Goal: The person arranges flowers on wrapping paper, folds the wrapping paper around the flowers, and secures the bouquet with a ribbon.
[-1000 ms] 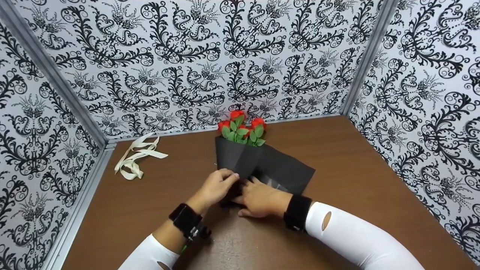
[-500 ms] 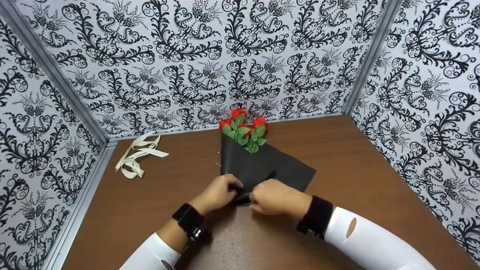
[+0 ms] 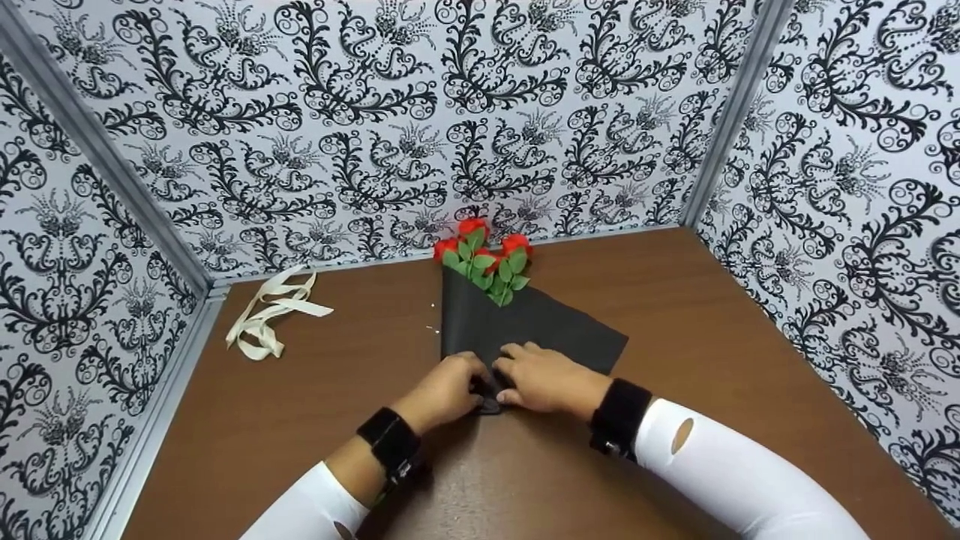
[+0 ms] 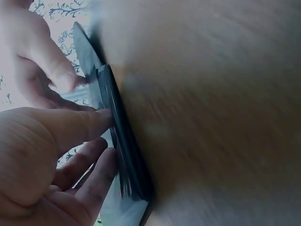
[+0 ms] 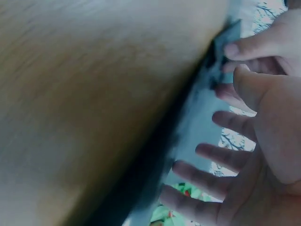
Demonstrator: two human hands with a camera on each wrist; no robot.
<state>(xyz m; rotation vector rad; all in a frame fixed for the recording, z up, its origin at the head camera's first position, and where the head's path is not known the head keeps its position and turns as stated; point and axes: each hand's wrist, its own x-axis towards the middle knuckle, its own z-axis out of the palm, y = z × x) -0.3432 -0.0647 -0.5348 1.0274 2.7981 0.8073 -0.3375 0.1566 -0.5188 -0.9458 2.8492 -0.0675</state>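
Note:
Several red roses (image 3: 474,227) with green leaves (image 3: 480,262) lie at the table's far side, stems hidden inside a sheet of black wrapping paper (image 3: 555,322). The paper's left side is folded over them; its right side spreads flat. At the bottom end, my left hand (image 3: 450,386) pinches the paper between thumb and fingers, and the left wrist view shows the layered black edge (image 4: 127,141) there. Beside it my right hand (image 3: 547,377) rests on the paper. In the right wrist view its fingers (image 5: 225,155) are spread and nearly straight along the sheet.
A loose cream ribbon (image 3: 292,305) lies at the back left of the brown table (image 3: 675,300). Patterned panels (image 3: 390,135) with grey metal frame bars (image 3: 720,142) stand at the back and both sides. Tiny white bits lie left of the paper.
The paper's left flap has been folded over, then shifted so more leaves show. My right hand moved right and curled, then came back left and flattened onto the paper. My left hand moved slightly nearer.

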